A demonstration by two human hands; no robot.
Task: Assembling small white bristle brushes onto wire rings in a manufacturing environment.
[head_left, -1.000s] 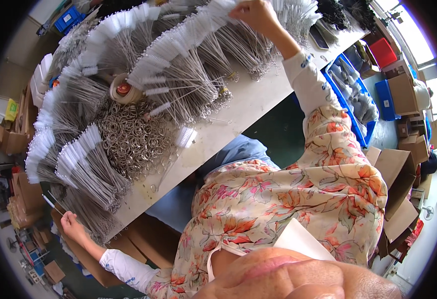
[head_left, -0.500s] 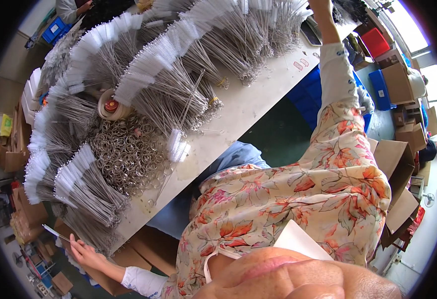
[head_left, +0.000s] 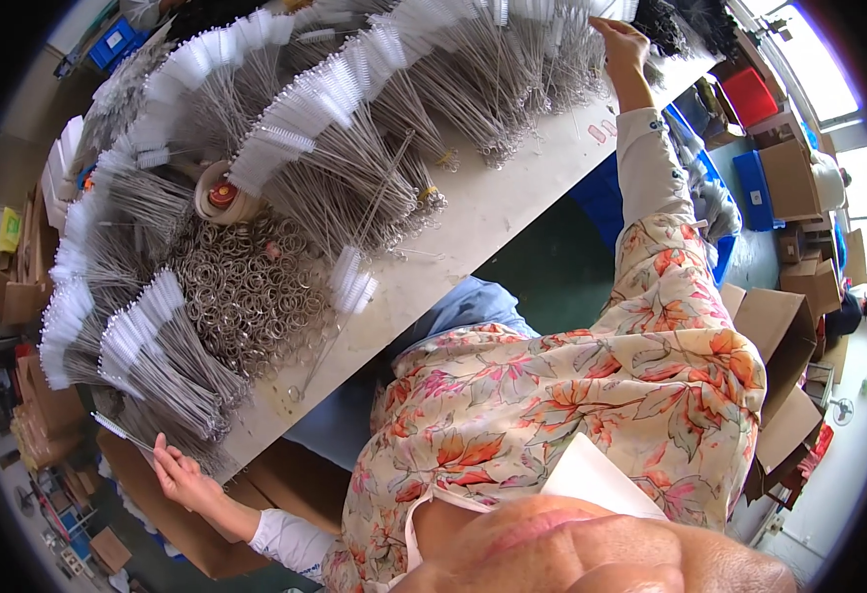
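My left hand (head_left: 184, 479) is beyond the table's left corner, pinching the thin wire of a small brush (head_left: 109, 426) whose white bristle end points up and left. My right hand (head_left: 625, 49) reaches over the far right of the table, its fingers drawn together beside the upright brush bundles (head_left: 570, 59); what they hold, if anything, cannot be made out. Bundles of white-bristled wire brushes (head_left: 340, 148) with looped ends cover much of the table (head_left: 493, 203). A bundle (head_left: 172, 346) lies nearest my left hand. Beside it spreads a heap of metal rings (head_left: 246, 296).
A cream roll with a red centre (head_left: 222, 194) stands behind the rings. A few loose brushes (head_left: 352, 287) lie by the table's front edge. Blue bins (head_left: 715, 198) and open cardboard boxes (head_left: 784, 336) stand to the right. Another person's sleeve (head_left: 142, 12) shows at the far left.
My right hand has come down and left from the top edge, nearer the upright bundles. My left hand has shifted slightly right, still holding the brush.
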